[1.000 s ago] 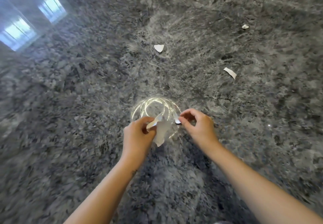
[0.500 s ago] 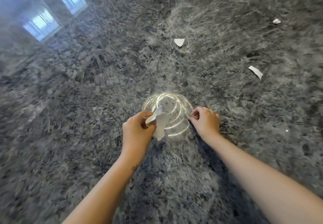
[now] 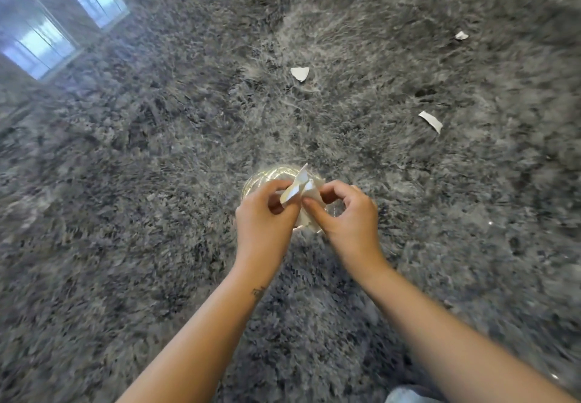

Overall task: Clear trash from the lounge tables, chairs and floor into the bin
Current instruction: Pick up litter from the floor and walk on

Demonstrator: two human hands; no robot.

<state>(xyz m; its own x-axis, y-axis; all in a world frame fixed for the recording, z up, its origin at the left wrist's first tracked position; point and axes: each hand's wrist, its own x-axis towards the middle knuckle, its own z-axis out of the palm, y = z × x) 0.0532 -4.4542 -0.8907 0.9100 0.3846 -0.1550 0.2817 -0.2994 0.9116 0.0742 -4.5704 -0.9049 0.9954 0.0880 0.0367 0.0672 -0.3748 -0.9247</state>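
Currently left hand (image 3: 267, 218) pinches bunched paper scraps (image 3: 298, 186); right hand (image 3: 349, 220) pinches them too, I judge consolidating before three loose scraps (image 3: 300, 73) on rug (image 3: 125, 214).

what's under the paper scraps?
A clear round object with glinting rings, on the rug. The left hand, right hand and paper scraps cover most of it; contents unseen.

I note: shaggy grey rug (image 3: 132, 245), rough matt pile; torn white paper scraps (image 3: 297, 186), smooth matt; dark floor (image 3: 19, 6), glossy.
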